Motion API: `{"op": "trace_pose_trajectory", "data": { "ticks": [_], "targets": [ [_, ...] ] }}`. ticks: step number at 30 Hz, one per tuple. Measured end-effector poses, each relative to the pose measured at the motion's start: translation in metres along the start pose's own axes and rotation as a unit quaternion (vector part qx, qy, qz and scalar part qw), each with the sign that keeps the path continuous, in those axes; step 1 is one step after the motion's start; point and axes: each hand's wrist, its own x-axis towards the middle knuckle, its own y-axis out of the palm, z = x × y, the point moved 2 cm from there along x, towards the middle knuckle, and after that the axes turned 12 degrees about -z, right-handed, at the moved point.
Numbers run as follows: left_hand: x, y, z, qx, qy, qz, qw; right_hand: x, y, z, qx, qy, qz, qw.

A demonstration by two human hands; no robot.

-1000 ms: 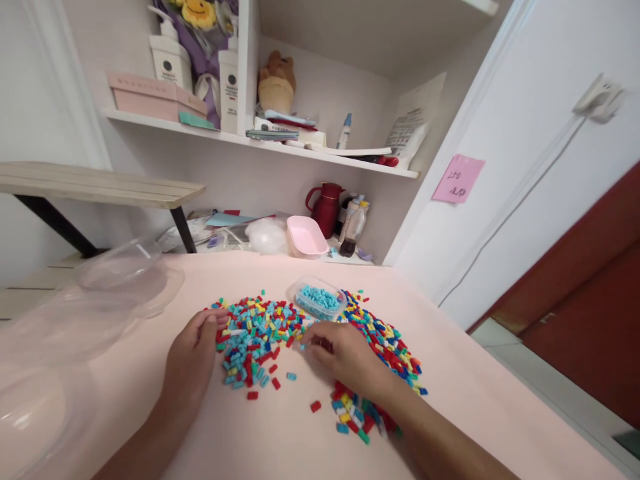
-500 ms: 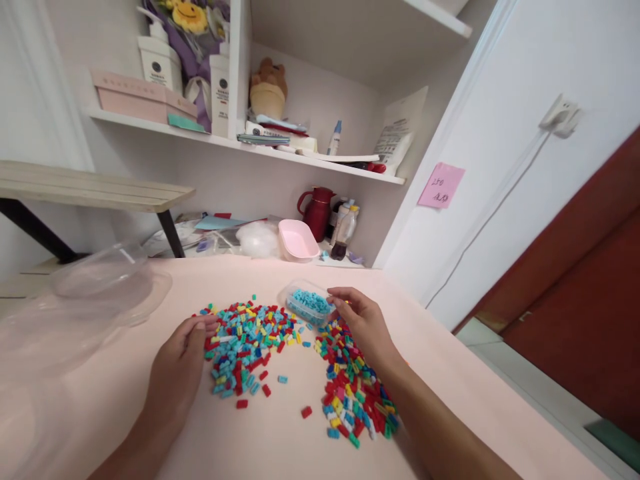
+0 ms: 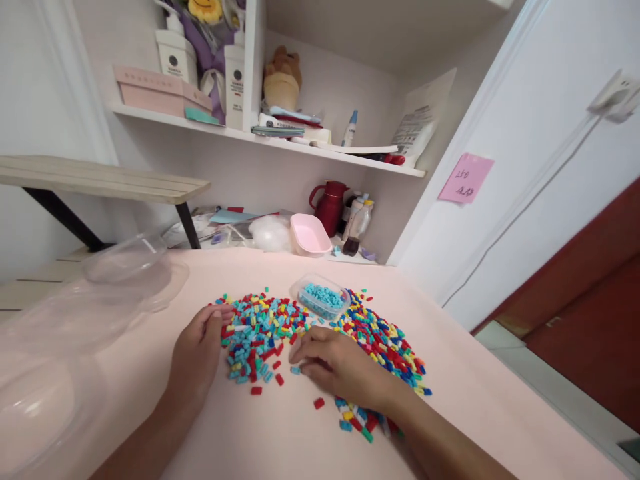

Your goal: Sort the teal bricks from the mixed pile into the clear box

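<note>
While our right hand (image 3: 334, 357) hangs, fingers parted, beside a blue brick (image 3: 295, 370), likely light and stiff, we favour pinching its sides; our left hand's (image 3: 199, 343) grip we can't tell.

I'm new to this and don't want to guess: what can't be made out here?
In the head view:
Whether the right hand grips the light-blue brick near its fingers: too small.
Part of the right-side brick pile: hidden by the right hand.
Whether the left hand holds anything: its own thumb and fingers hide the palm.
The yellow smiley's top: cut off by the upper edge.
</note>
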Motion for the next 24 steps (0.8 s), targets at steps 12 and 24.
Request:
{"op": "trace_pose_trajectory", "data": {
  "ticks": [12,24],
  "targets": [
    [0.0,0.0,0.001,-0.002,0.009,0.0,1.0,0.0,0.002,0.004,-0.052,-0.003,0.02,0.998],
    [0.0,0.0,0.0,0.01,0.002,0.008,1.0,0.0,0.005,-0.003,-0.03,0.013,0.0,0.999]
  ]
}}
